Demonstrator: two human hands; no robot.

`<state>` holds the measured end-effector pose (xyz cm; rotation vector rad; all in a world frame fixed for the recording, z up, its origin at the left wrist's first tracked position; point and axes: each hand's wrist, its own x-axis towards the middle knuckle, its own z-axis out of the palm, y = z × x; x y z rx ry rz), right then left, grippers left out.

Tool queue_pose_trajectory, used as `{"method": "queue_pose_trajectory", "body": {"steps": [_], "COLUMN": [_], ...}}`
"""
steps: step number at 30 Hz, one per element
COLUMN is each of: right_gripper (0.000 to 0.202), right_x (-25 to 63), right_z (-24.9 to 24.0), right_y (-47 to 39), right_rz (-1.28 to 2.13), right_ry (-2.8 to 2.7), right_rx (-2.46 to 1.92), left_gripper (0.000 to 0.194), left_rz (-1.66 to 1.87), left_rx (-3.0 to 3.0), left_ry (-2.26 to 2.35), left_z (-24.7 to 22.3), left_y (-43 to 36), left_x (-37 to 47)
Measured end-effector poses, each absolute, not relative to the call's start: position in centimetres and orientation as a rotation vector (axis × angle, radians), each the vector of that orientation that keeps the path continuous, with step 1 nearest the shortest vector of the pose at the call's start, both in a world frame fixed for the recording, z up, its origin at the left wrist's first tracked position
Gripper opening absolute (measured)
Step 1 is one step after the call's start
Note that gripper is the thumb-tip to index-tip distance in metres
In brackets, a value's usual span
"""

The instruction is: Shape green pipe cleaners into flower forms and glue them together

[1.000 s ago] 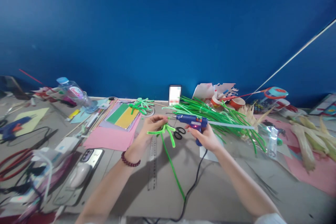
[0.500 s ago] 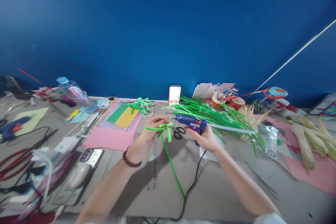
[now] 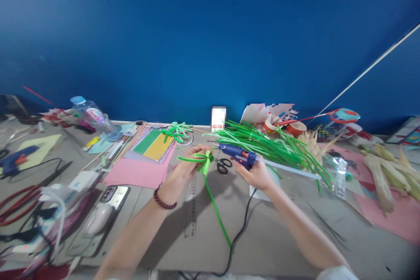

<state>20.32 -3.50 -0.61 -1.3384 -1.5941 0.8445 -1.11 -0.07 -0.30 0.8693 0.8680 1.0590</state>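
Note:
My left hand point(image 3: 191, 162) pinches a looped green pipe-cleaner piece point(image 3: 206, 162), whose long stem hangs down toward the table's front. In my right hand point(image 3: 257, 175) is a blue glue gun point(image 3: 241, 154), a long translucent glue stick point(image 3: 292, 169) coming out of its back. The gun's nozzle points left, close to the green loops; whether it touches them I cannot tell. Black scissors point(image 3: 224, 166) lie between my hands. A clear ruler point(image 3: 190, 210) rests below my left hand. The gun's black cable runs down to the table's front edge.
Green pipe cleaners point(image 3: 269, 146) are heaped behind my right hand. Pink paper point(image 3: 134, 174) and coloured sheets point(image 3: 152, 144) lie left. Farther left are a phone point(image 3: 98, 223), a bottle point(image 3: 93, 116) and a second glue gun point(image 3: 16, 159). Corn husks point(image 3: 380, 175) lie right.
The green loops have turned in my left hand. The glue gun has shifted slightly left and rolled, and its stick tilts down a little more at the right end.

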Motion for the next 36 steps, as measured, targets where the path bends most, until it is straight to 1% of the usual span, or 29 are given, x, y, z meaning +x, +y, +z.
{"method": "queue_pose_trajectory", "body": {"steps": [6,14,23,32,36], "right_gripper": [0.034,0.036,0.037,0.037,0.037], "right_x": [20.4,20.5,20.3,20.1,20.1], "right_z": [-0.1,-0.3,-0.3,0.1,-0.1], "right_y": [-3.3,-3.3,-3.4,-3.7,-3.6], "right_rz": [1.055,1.154,1.144,1.129,1.121], "right_ry": [-1.35,-1.331,-1.35,-1.365,-1.377], "right_rx": [-1.328,-1.303,-1.353,-1.344,-1.306], "left_gripper": [0.023,0.023,0.025,0.024,0.022], "left_rz": [1.018,1.044,1.102,1.096,1.089], "left_rx": [0.955,0.921,0.868,0.846,0.857], "left_ry": [0.903,0.896,0.896,0.904,0.885], "left_z": [-0.5,-0.9,0.0,-1.2,-1.0], "left_y": [0.0,0.2,0.0,0.4,0.2], "left_x": [-1.1,-1.2,-1.0,-1.1,-1.0]}}
